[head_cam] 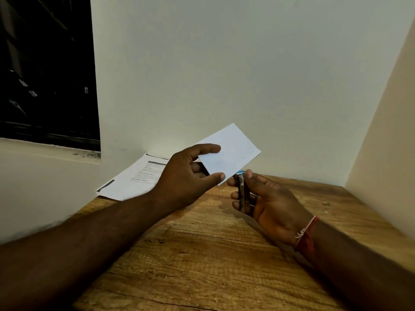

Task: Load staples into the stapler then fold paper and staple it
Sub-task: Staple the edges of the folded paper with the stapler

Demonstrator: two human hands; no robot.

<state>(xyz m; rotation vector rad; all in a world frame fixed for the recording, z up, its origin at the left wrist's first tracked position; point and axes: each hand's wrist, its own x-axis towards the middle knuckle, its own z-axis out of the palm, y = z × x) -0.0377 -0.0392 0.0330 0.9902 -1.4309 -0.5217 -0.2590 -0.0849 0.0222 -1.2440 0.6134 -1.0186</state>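
Observation:
My left hand holds a folded white paper up above the wooden table, thumb and fingers pinching its left end. Small staple marks show along the paper's lower right edge. My right hand grips a small metal stapler with a blue tip, held upright just below the paper's lower edge. The stapler's tip is next to the paper's edge; whether they touch I cannot tell. A red thread band circles my right wrist.
A printed sheet lies at the table's far left corner, leaning against the wall. The wooden table is boxed in by pale walls behind and on the right. A dark window sits at the upper left.

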